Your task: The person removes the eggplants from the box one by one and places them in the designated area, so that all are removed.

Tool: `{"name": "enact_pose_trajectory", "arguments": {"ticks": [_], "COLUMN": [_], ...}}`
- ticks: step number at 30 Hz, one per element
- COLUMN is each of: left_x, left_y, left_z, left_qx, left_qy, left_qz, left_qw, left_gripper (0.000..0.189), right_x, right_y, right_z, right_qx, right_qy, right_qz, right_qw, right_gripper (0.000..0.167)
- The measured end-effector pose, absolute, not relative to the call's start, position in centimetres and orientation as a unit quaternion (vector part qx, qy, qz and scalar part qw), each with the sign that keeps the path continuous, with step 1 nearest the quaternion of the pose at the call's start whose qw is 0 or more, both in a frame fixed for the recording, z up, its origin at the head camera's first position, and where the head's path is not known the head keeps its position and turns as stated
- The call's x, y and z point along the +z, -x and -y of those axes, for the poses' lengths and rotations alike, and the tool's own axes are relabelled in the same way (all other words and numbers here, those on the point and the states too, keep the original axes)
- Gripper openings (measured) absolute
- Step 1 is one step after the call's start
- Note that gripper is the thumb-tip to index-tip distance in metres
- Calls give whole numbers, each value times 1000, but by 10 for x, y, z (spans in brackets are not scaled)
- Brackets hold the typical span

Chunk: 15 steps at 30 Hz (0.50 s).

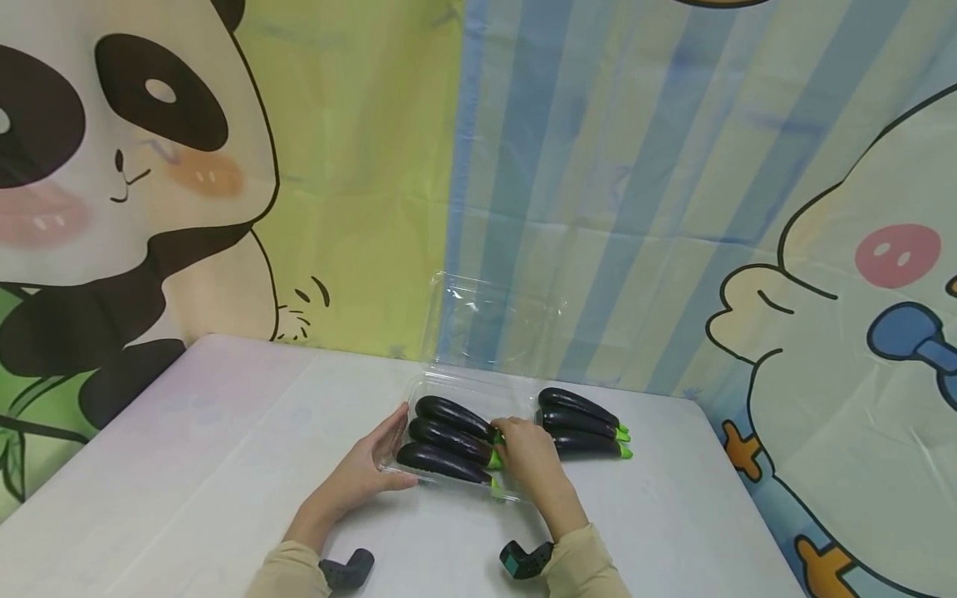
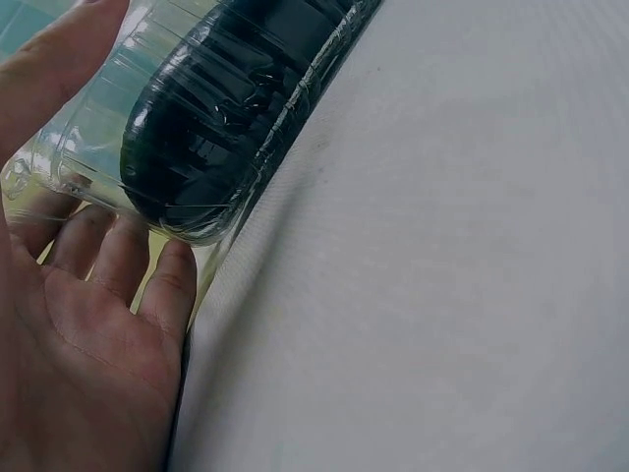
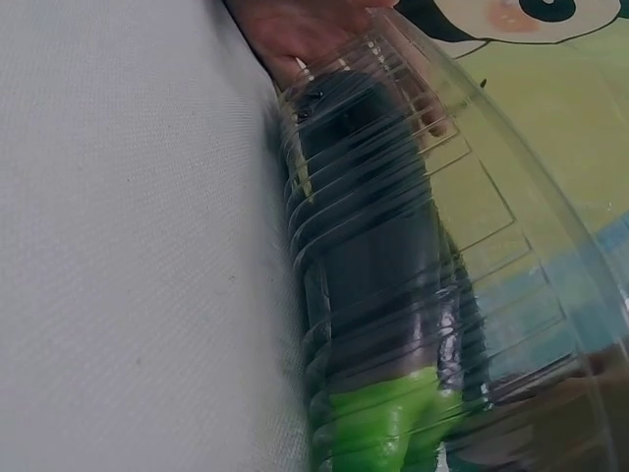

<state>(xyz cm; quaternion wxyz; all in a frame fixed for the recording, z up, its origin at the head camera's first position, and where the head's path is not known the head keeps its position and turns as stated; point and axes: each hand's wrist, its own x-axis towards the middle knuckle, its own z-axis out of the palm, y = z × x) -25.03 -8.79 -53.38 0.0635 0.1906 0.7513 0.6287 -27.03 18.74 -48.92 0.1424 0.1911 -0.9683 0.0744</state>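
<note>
Sleeves [image 1: 585,568] before crosswise eggplants [image 1: 451,443], stems [image 1: 495,460] rightward

This looks like a staged tabletop corner, room type unclear: creased cartoon-print cloth backdrop [image 1: 598,183] behind a white table [image 1: 217,465].

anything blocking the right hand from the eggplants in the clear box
Nothing visible: the right hand is at the stem ends of the boxed eggplants, and the clear lid stands raised behind them.

Glossy, ridged plastic is seen in the box [image 3: 482,206], smooth gloss on the eggplants [image 1: 450,440], matt, woven texture on the desk [image 1: 247,448].
</note>
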Motion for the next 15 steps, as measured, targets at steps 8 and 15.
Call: {"name": "enact_pose_trajectory", "arguments": {"ticks": [8,15], "left_x": [-536,-535], "left_y": [251,251], "left_z": [87,88], "left_qx": [633,635], "left_qy": [-188,-187], "left_qz": [-748,-746], "left_qw": [66,71], "left_gripper": [107,107], "right_x": [-487,-486], "right_y": [270,271], "right_z": [-189,-190], "right_qx": [103,128], "right_qy": [-186,-174], "right_qz": [967,970], "right_qw": [142,108], "right_gripper": [28,33]}}
